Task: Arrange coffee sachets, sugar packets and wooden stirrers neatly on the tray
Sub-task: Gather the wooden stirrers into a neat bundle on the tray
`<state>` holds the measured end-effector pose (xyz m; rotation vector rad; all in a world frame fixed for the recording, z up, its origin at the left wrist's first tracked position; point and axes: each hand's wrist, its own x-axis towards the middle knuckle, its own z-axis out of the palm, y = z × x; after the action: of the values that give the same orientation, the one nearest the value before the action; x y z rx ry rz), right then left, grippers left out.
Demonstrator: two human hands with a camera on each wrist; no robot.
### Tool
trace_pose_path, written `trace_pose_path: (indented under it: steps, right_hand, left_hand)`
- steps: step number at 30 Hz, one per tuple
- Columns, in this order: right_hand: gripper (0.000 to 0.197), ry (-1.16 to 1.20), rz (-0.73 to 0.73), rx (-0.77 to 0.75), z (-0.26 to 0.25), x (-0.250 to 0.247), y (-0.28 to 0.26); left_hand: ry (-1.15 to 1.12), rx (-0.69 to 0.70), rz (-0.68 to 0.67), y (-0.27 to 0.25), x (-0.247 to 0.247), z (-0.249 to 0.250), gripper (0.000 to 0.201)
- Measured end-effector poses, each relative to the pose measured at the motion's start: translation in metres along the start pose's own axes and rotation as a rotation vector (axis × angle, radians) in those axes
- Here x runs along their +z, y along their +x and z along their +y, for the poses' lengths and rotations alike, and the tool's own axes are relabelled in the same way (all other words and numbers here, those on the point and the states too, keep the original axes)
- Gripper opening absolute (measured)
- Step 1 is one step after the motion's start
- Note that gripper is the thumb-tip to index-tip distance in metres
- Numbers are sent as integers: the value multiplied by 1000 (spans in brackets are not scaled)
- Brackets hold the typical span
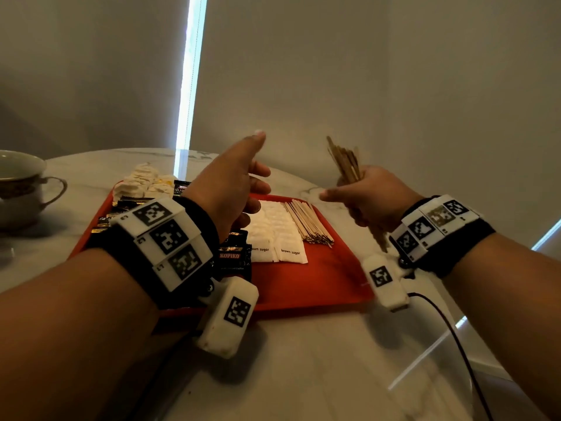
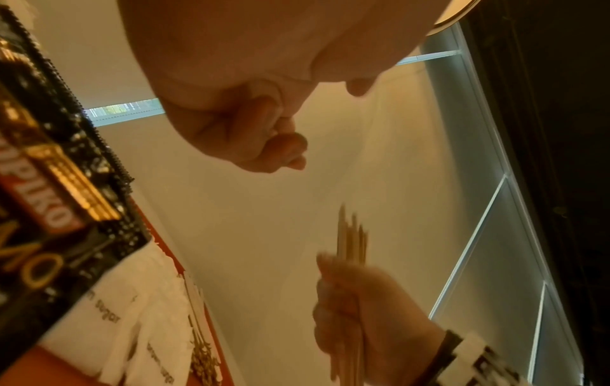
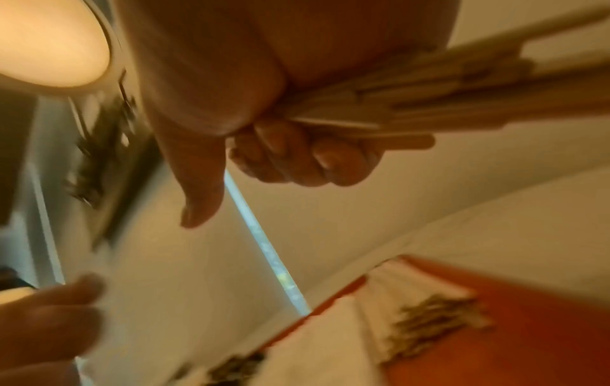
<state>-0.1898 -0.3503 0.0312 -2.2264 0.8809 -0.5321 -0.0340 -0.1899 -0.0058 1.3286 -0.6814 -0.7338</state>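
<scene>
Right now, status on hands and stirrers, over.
Right hand grips a stirrer bundle above the tray. Left hand open, empty. More stirrers already beside the sugar packets. Nothing in the way.

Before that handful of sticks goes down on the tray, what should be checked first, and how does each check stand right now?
1. Right hand grip on the bundle of stirrers: ok, fingers curled round it.
2. Bundle ends even: not ok, tips fan out.
3. Left hand free to help: ok, open, holding nothing.
4. Bare space on the red tray beside the laid stirrers: ok.
5. Brown sugar packets undisturbed: ok, flat in rows.
6. Stirrer count in the bundle: cannot tell.
</scene>
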Motion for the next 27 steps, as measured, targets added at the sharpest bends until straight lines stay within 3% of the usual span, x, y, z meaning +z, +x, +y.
trace_pose_path:
  steps: [4, 6, 8, 10, 13, 16, 21, 27]
  right_hand:
    - [18, 185, -187, -126, -36, 36, -13]
    - [12, 207, -226, -166, -47, 49, -14]
    - [9, 236, -254, -212, -51, 56, -13]
    - [1, 259, -261, -267, -49, 59, -10]
    - [13, 331, -294, -306, -43, 68, -9]
    - [21, 512, -368, -308, -34, 81, -11]
    - [31, 647, -328, -316, -18, 84, -12]
    - [6, 518, -413, -280, -7, 81, -18]
  left_hand:
    - [127, 124, -166, -7, 3, 2, 60]
    - [133, 190, -225, -10, 6, 2, 51]
    - [32, 222, -225, -12, 7, 2, 32]
    - [-93, 239, -228, -11, 8, 2, 27]
    - [-112, 247, -227, -9, 7, -2, 19]
    - [47, 268, -195, -7, 4, -7, 17]
    - [137, 326, -102, -11, 13, -10, 16]
    - [16, 309, 32, -13, 20, -11, 13]
